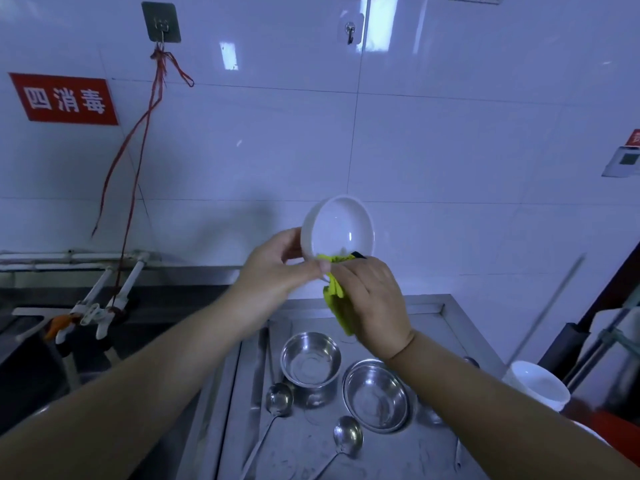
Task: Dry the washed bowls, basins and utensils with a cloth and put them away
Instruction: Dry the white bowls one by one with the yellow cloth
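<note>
The left hand (280, 268) grips a white bowl (337, 226) by its lower left rim, tilted open toward the viewer above the steel bench (446, 306), while the right hand (374, 299), just below, pinches a yellow cloth (337, 299) against its bottom edge

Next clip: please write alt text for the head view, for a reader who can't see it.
A person's left hand holds a white bowl tilted up before a white tiled wall, while the right hand presses a yellow-green cloth to its lower rim. Below, on a steel counter, sit two steel bowls and two ladles.
</note>
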Demonstrator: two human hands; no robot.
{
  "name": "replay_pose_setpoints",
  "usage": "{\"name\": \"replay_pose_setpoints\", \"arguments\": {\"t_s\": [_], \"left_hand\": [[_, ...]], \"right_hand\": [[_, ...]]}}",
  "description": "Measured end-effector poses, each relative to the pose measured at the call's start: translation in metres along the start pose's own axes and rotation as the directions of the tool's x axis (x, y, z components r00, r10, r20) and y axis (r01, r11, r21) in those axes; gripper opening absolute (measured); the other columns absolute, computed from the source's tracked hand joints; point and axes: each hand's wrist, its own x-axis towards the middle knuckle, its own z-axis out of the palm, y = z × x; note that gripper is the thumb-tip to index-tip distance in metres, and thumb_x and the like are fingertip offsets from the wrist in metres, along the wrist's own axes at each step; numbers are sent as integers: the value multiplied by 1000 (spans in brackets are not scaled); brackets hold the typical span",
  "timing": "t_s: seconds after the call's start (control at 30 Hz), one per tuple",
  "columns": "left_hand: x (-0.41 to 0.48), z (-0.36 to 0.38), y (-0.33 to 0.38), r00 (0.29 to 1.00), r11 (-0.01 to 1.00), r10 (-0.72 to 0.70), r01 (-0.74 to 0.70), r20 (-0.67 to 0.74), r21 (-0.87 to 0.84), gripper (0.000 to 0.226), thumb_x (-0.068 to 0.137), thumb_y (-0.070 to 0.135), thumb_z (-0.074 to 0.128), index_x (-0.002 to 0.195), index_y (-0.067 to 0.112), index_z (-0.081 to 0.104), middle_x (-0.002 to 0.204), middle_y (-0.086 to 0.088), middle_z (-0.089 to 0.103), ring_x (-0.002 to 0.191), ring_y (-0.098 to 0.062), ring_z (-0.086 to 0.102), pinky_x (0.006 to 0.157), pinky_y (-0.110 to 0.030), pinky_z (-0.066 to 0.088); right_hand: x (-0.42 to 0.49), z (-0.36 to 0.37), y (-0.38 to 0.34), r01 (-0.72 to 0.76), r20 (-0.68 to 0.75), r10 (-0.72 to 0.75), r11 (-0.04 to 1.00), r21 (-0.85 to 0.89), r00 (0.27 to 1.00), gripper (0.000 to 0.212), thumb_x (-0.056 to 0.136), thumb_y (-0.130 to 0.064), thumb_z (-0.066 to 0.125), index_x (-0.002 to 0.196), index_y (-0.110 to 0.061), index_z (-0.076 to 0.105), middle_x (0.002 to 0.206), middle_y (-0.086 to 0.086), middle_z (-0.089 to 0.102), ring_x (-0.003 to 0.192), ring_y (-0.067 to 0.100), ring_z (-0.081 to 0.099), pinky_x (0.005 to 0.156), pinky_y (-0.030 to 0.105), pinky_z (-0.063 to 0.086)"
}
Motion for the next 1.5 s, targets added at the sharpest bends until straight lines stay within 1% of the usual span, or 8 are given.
{"name": "replay_pose_setpoints", "arguments": {"t_s": [0.17,0.4,0.53,0.73,0.97,1.1,1.3,1.5], "left_hand": [[-4,14,1,995,996,81,-79,-55,29,36,69,1,71,103,12,66,95,-7,71,87,-10,65,69,-17,50],[10,-19,22,978,973,-126,89,169,211,35,55,21,71,89,14,71,81,1,70,75,-8,63,69,-21,49],[5,-5,3,997,994,-71,71,10,-82,29,67,15,66,95,17,67,84,5,72,77,-7,65,69,-18,49],[-7,0,-7,998,1000,30,-30,-53,7,35,62,10,72,95,19,68,90,-4,73,83,-14,67,71,-22,51],[10,-40,22,954,955,-134,52,268,290,50,44,31,70,90,13,70,82,-3,70,76,-12,63,70,-26,50],[1,-30,-1,990,998,-52,56,131,-23,45,54,29,73,99,21,69,96,2,72,90,-12,66,77,-21,51],[-11,-8,-12,998,996,37,-33,52,-88,43,66,8,72,108,17,66,97,-4,72,88,-15,66,75,-21,50],[2,-34,15,965,985,-41,-4,258,172,42,48,29,70,90,32,75,95,-8,73,85,-16,66,78,-27,51]], "right_hand": [[-3,8,-22,-160,-33,166,978,132,986,39,83,-6,48,121,-10,50,105,10,63,96,25,52,86,31,37],[-2,-13,37,453,163,-436,887,-87,885,23,94,-3,53,116,-9,55,104,8,68,102,23,61,105,38,41],[-3,-5,20,205,105,-199,977,-57,974,27,92,-3,54,119,-8,52,100,11,67,96,25,58,100,35,39],[-6,5,-21,-85,-4,86,993,83,996,40,82,2,41,119,-10,52,97,12,65,91,25,53,85,32,40],[-7,-13,10,409,73,-404,906,-108,912,22,92,-4,58,114,-8,58,99,8,70,98,23,64,103,38,43],[-10,-2,-2,145,51,-141,986,-80,989,36,85,0,62,119,-9,53,101,10,67,98,23,58,100,36,41],[-5,8,-38,-172,-10,174,979,106,985,40,80,0,43,117,-6,57,105,11,66,95,25,56,85,33,42],[-16,-12,1,313,113,-302,945,-94,947,27,93,-4,56,119,-8,56,107,10,68,104,24,62,104,39,40]]}}
